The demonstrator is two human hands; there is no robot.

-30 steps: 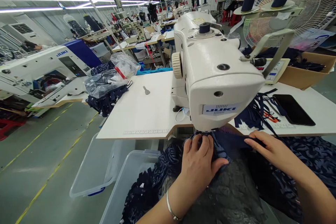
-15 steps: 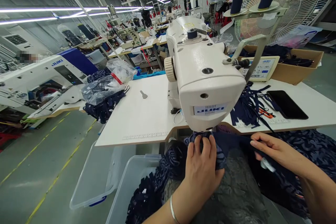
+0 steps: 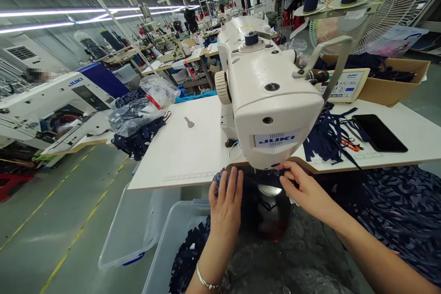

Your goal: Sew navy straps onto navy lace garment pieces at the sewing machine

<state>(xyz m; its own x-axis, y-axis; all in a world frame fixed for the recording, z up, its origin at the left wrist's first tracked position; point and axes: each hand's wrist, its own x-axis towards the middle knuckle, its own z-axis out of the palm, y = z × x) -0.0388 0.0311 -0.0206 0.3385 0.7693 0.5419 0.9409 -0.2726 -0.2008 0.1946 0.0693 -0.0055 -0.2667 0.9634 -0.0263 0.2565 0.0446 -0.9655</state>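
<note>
While your left hand (image 3: 224, 213) grips patterned fabric (image 3: 217, 180) and your right hand (image 3: 306, 190) pinches the navy strip (image 3: 254, 181), hold that strip flat beneath the sewing head (image 3: 275, 112)

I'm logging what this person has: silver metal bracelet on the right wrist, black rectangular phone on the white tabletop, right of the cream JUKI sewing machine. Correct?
Wrong side: the head view shows the silver metal bracelet on the wrist of the left hand. The black rectangular phone does lie on the white tabletop, right of the cream JUKI sewing machine.
</note>
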